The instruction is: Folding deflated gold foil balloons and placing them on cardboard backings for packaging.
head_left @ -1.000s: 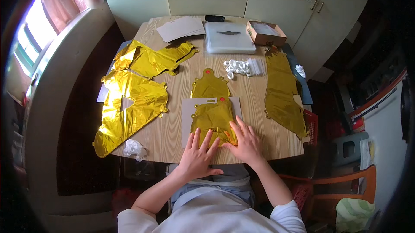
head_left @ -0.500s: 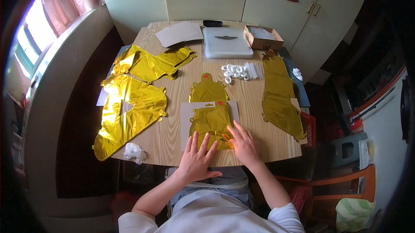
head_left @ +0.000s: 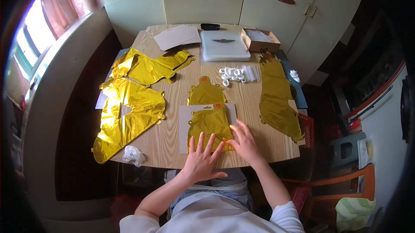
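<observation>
At the counter's (head_left: 173, 138) near edge, my left hand (head_left: 202, 159) and right hand (head_left: 244, 143) lie spread flat, grasping nothing, pressing the gold foil balloon (head_left: 209, 122) onto its white card (head_left: 185, 120), probably to smooth it flat.

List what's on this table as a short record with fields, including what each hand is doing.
Surface: wooden table
Left hand: flat, fingers spread, on the lower edge of a gold foil balloon
Right hand: flat on the same balloon's right corner
Under the balloon: white card sheet
Just beyond: second small gold balloon
Left side: large crumpled gold foil pieces
Right side: long gold foil piece
Far edge: white papers, clear stack of bags, cardboard box
Centre: white plastic rings
</observation>
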The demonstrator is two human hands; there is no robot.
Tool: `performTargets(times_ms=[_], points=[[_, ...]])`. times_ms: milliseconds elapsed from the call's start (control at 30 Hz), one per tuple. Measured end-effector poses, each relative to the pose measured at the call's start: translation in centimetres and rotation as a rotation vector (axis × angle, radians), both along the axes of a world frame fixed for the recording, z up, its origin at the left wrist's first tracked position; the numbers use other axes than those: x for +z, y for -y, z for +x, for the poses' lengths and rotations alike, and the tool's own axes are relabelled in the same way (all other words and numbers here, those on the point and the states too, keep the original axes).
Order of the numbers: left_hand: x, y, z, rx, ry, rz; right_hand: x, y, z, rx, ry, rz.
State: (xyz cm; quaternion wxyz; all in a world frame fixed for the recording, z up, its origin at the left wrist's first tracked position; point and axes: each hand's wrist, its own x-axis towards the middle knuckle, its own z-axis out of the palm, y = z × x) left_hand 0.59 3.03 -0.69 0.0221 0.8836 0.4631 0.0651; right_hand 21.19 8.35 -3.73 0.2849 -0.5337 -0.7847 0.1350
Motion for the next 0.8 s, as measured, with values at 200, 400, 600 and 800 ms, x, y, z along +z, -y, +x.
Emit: performTargets(times_ms=[200,400,600,800], points=[[0.3,0.0,0.0,-0.005,0.000,-0.022,0.5,-4.0,1.0,-0.076,0.218,-0.068],[0.1,0.1,0.0,-0.001,0.002,-0.018,1.1,-8.0,-0.2,-0.132,0.270,-0.101],[0.2,0.0,0.0,0.000,0.004,-0.025,0.6,-12.0,-1.3,-0.243,0.238,-0.080],[0.1,0.1,0.1,0.012,0.012,-0.026,0.5,-12.8,-1.8,-0.186,-0.012,-0.213]])
